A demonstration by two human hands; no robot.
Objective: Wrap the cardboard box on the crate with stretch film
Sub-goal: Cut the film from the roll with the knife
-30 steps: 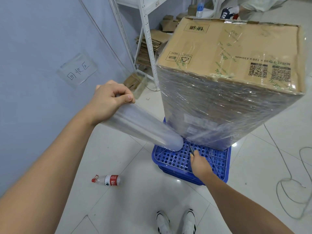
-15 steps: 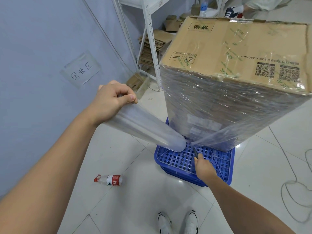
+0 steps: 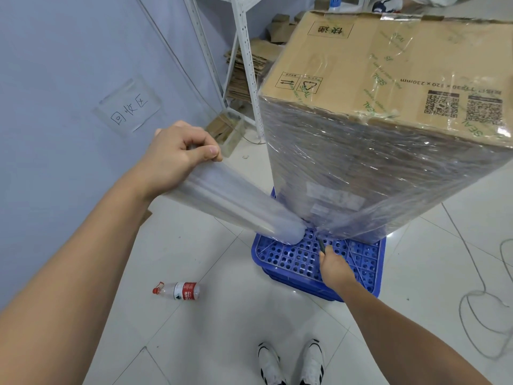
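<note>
A tall cardboard box stands on a blue perforated plastic crate. Clear stretch film covers the box's near side from below the top edge to the base. My left hand grips the upper end of the stretch film roll, which slants down to the box's lower left corner. My right hand is low over the crate, holding a thin dark tool whose tip meets the film at the box's bottom corner.
A plastic bottle with a red label lies on the tiled floor at left. A white metal shelf post and stacked flat cardboard stand behind the box. A thin cable loops on the floor at right. My shoes are below.
The view has shifted slightly, so the box and crate sit further right in frame. My right hand has moved up a little toward the box's bottom corner. The left hand keeps its grip.
</note>
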